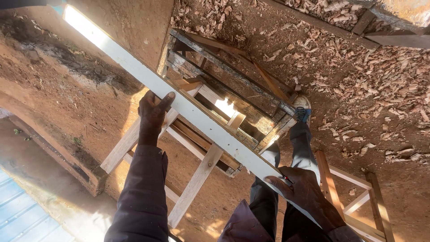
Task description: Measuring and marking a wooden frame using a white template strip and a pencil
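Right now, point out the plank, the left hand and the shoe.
plank [197,117], head view, middle of its pale face.
left hand [153,113], head view, back of hand.
shoe [303,107], head view, its toe.

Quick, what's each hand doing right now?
Left hand: gripping the long white plank partway along.
Right hand: closed on the plank's near end.

My left hand [153,112] grips the long pale plank [188,110] near its middle, and my right hand [301,188] holds its near end. Under the plank stands a wooden frame [197,175] on red earth with wood shavings [380,71].
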